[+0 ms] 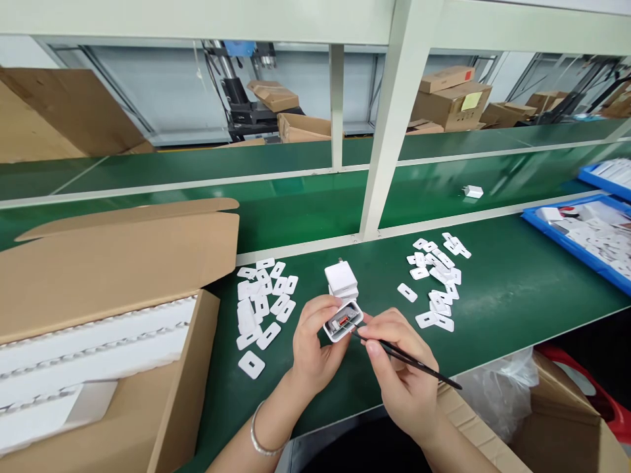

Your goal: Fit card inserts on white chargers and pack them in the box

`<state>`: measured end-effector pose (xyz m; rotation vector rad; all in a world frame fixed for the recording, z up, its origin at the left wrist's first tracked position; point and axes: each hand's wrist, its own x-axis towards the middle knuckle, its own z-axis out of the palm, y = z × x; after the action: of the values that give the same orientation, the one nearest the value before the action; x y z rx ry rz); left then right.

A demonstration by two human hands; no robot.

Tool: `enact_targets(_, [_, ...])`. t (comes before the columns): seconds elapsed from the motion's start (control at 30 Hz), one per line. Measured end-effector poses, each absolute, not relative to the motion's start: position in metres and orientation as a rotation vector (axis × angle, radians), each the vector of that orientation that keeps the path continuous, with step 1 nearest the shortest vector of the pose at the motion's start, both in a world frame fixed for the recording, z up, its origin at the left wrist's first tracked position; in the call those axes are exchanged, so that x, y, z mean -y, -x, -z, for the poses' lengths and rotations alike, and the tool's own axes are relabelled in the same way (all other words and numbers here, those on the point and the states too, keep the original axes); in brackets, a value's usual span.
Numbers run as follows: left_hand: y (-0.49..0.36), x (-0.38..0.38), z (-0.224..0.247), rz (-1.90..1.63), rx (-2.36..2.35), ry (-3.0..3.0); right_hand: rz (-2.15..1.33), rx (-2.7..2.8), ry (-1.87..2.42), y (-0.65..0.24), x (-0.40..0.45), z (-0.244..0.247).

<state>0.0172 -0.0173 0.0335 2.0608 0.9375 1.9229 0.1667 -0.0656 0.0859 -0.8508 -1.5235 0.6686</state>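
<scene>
My left hand grips a white charger housing whose uncovered end faces me; inside, grey parts and a small orange-red piece show. Black tweezers are pinched in my right hand, their tips at the housing's opening. Just behind the held housing, another white charger stands on the green bench. White slotted cover plates lie scattered to the left of my hands. A second scatter of similar plates is on the right.
An open cardboard box with white packing strips stands at left. Blue trays of white parts sit at right. A metal post rises behind the bench, and a lone charger lies beyond the rail. Below right is another carton.
</scene>
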Motion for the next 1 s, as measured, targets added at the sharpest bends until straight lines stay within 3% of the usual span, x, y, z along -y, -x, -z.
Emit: enact_targets(1.0, [-0.0166,0.018,-0.0365,-1.983,-0.929,-2.053,-0.687,1.471,0.819,-0.1593,0.0673,-0.0842])
